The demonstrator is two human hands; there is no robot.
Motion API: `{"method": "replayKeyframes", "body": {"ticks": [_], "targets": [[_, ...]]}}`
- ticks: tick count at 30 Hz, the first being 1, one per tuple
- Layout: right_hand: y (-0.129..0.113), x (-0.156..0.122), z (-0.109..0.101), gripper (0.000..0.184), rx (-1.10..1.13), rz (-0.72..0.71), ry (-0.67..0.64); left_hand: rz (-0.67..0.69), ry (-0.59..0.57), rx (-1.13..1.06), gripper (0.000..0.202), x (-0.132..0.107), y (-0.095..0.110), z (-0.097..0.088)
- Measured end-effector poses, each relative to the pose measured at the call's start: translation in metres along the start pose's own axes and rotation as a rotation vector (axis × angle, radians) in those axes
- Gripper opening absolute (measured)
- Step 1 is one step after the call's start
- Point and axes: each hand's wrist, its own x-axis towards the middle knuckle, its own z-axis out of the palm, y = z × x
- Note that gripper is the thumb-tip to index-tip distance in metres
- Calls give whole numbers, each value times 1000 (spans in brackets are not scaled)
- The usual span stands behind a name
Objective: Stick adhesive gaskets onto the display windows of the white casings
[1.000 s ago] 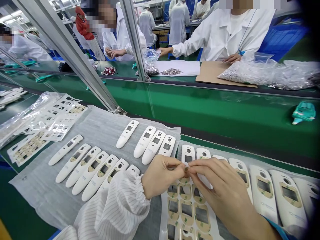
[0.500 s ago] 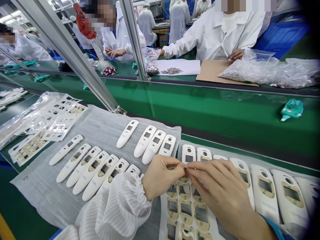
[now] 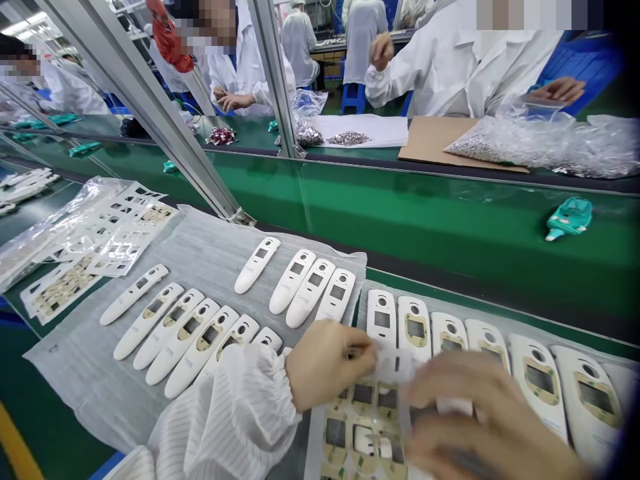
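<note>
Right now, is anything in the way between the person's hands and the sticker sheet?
Nothing visible. The left hand lies at the top edge of the sticker sheet and the blurred right hand is over its right side. The white casings lie beyond it, not between.

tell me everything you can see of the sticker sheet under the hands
The sticker sheet is a pale backing lying flat at the bottom of the view, carrying rows of tan, frame-shaped stickers with dark windows. Its lower edge is cut off by the picture. The left hand rests over its top left corner and the blurred right hand covers its right side.
</note>
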Motion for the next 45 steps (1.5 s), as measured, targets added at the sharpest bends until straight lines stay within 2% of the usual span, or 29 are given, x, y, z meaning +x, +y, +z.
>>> {"method": "replayKeyframes", "body": {"ticks": [1,3,5,7,12,15,19,31,41,45], "targets": [[9,9,-5,13,20,84,-9,94,-21,98,26,-3,2,3],[31,28,-12,22,138,364,-100,285,-36,262,24,-8,6,10],[53,45,-13,31,269,572,-141,409,41,400,22,-12,8,19],[68,55,-9,37,361,659,-159,460,159,517,19,-14,7,29],[78,56,5,39,402,662,-211,464,405,782,13,-18,2,49],[80,54,8,38,381,614,-223,429,462,870,14,-18,2,56],[84,53,10,35,409,572,-241,416,471,889,16,-18,2,57],[85,50,14,34,368,593,-278,427,439,874,12,-17,1,55],[84,51,15,30,358,655,-278,371,502,953,14,-13,0,56],[85,51,18,25,308,634,-274,371,502,965,16,-14,0,57]]}}
